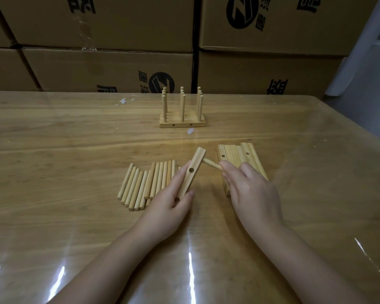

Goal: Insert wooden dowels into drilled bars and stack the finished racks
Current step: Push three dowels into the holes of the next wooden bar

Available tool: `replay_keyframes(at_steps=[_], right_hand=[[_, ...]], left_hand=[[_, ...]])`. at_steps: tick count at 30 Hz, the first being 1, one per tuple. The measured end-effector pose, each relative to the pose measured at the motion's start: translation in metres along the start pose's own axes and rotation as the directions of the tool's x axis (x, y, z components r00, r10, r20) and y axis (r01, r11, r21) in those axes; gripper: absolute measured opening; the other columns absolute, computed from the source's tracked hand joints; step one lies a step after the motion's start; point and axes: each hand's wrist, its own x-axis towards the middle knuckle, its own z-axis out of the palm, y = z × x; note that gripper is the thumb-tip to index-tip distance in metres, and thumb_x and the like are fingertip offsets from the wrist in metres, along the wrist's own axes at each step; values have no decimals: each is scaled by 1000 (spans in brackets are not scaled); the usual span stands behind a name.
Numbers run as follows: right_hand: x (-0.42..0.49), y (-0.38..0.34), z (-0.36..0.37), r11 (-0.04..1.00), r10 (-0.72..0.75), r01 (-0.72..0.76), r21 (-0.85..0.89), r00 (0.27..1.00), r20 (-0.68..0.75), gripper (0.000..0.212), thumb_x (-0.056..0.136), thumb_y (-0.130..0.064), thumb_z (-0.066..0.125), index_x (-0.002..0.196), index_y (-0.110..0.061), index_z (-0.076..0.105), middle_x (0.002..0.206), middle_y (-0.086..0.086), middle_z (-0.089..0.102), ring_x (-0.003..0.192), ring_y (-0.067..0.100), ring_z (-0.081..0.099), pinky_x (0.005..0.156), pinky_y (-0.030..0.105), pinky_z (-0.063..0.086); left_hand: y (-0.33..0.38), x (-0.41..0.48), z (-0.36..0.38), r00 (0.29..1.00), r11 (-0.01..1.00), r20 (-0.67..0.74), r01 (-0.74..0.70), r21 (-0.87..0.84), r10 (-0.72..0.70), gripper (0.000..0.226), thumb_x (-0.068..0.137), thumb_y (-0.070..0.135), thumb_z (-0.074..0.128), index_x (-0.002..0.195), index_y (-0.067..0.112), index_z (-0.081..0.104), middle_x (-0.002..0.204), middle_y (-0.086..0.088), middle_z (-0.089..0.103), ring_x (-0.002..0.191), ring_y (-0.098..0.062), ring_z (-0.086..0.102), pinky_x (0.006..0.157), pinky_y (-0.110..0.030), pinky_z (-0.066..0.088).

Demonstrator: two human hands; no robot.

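Gripping the drilled bar (192,172) by its near end, the left hand (169,200) is holding it tilted, with one hole facing up. The right hand (248,189) is pinching a wooden dowel (212,165) and holding its far tip at the bar's right face, near the bar's far end. The hole it is aiming for is hidden on that face. The dowel should be going in square while the left hand is bracing against the push, since a skewed entry would probably jam.

Loose dowels (140,185) are lying just left of the left hand, and a pile of spare bars (235,154) is sitting under and beyond the right hand, crowding its fingers. Farther out on the desk (75,139), well apart, the finished racks (182,122) are standing with dowels upright. Cardboard boxes (110,66) are towering behind.
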Motion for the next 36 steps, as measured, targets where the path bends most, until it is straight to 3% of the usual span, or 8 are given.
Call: replay_keyframes(at_steps=[3, 9, 16, 21, 24, 27, 31, 36], right_hand=[[-1, 1, 1, 1000, 8, -7, 24, 1000, -9, 22, 84, -11, 65, 105, -14, 70, 62, 2, 46, 48, 13, 36, 40, 22, 25], [-1, 2, 2, 993, -2, 5, 118, 1000, -21, 22, 87, -12, 55, 104, -11, 70, 62, 2, 50, 45, 18, 43, 38, 23, 31], [-2, 4, 7, 964, 48, -35, 263, 998, -41, 24, 88, -6, 55, 108, -9, 68, 70, -1, 58, 55, 15, 51, 45, 26, 42], [0, 4, 7, 889, 167, -183, 420, 983, 74, 24, 92, -9, 54, 110, -16, 68, 81, -21, 61, 65, -4, 51, 59, 6, 40], [0, 3, 5, 772, 206, -309, 556, 949, 240, 25, 95, -20, 47, 92, -36, 67, 51, -14, 51, 46, 8, 44, 46, 19, 34], [3, 4, 3, 655, 270, -441, 613, 895, 355, 29, 96, -25, 46, 79, -38, 66, 53, 4, 52, 51, 24, 43, 48, 31, 36], [6, 7, 0, 522, 257, -566, 638, 818, 515, 29, 98, -23, 45, 84, -25, 70, 45, -23, 49, 45, -8, 46, 44, 9, 32], [6, 5, 2, 663, 230, -440, 606, 890, 394, 19, 95, -26, 49, 93, -33, 66, 56, -15, 58, 51, 2, 50, 51, 11, 33]], left_hand=[[-1, 0, 0, 1000, 999, 9, 9, 49, -9, 67, 96, 24, 53, 122, 72, 15, 116, 57, 28, 99, 36, 36, 81, 8, 27], [-1, -1, -3, 1000, 984, 18, -8, 179, 5, 66, 96, 28, 50, 131, 69, 13, 106, 18, 57, 82, -13, 60, 80, -33, 49], [1, 0, -4, 1000, 972, -2, -30, 232, 31, 68, 96, 24, 50, 132, 67, 11, 120, -16, 61, 94, -27, 62, 78, -44, 51], [1, -1, -5, 999, 968, -11, -31, 248, 35, 69, 96, 23, 51, 130, 68, 10, 119, -17, 61, 91, -26, 62, 76, -44, 50], [1, -1, -5, 999, 965, -3, -39, 261, 41, 69, 95, 23, 51, 132, 66, 10, 118, -15, 62, 75, -18, 61, 69, -39, 49], [0, -1, -6, 999, 964, 10, -48, 263, 47, 69, 95, 23, 51, 132, 65, 10, 117, -13, 63, 74, -16, 61, 69, -38, 49], [0, -1, -6, 999, 967, 22, -34, 253, 30, 69, 96, 24, 51, 131, 68, 10, 119, -12, 62, 96, -23, 61, 82, -42, 50], [-10, 2, -4, 999, 983, 24, 21, 181, -25, 64, 95, 27, 51, 130, 69, 18, 112, 4, 65, 73, -10, 58, 77, -30, 49]])
